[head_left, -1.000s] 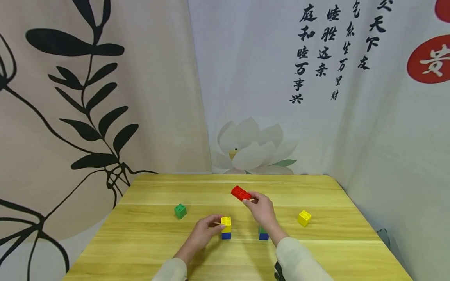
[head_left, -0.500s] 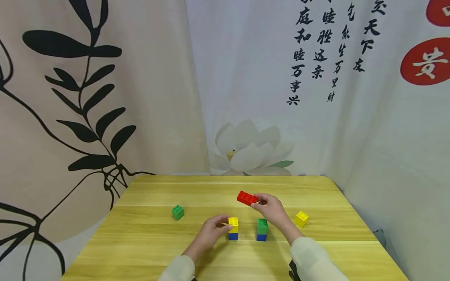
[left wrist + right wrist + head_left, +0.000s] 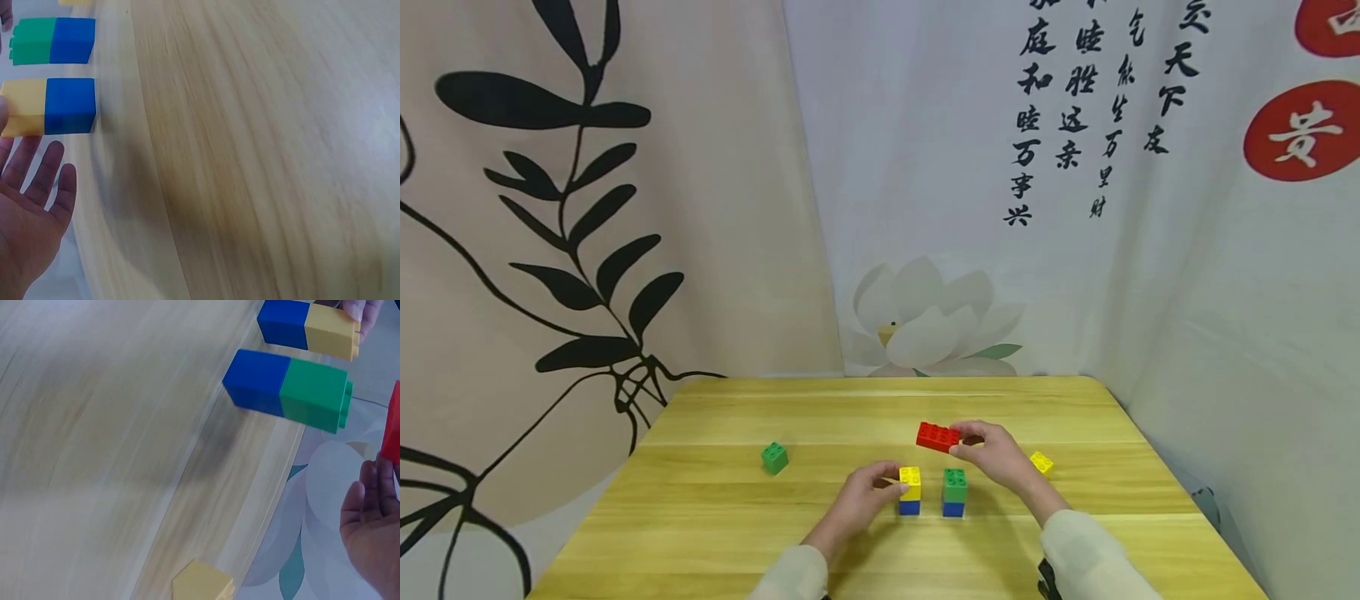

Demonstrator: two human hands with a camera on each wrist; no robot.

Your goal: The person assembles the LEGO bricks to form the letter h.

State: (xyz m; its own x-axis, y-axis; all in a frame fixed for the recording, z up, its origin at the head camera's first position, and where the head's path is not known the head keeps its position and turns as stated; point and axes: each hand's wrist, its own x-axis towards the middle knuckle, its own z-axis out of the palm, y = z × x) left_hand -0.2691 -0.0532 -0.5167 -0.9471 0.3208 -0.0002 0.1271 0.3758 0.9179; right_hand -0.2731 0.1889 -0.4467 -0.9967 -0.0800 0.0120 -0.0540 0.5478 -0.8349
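Observation:
In the head view my left hand (image 3: 867,498) pinches the yellow block (image 3: 910,478), which sits on a blue block (image 3: 910,507). A second stack, a green block (image 3: 955,480) on a blue block (image 3: 953,509), stands just to its right across a narrow gap. Above and behind the stacks, my right hand (image 3: 998,455) holds a red building brick (image 3: 937,437) by its right end, studs up and nearly level. The left wrist view shows the left hand (image 3: 31,212) at the yellow block (image 3: 24,107). In the right wrist view the red brick (image 3: 392,428) is cut by the edge.
A loose green block (image 3: 775,457) lies on the wooden table (image 3: 715,500) to the left. Another yellow block (image 3: 1042,462) lies to the right, partly behind the right forearm. A printed curtain (image 3: 745,208) hangs behind the table's far edge.
The left hand has slid the yellow-and-blue stack right, closer to the green-and-blue one. The right hand has moved right and down, turning the red brick nearer to level. The view has shifted slightly.

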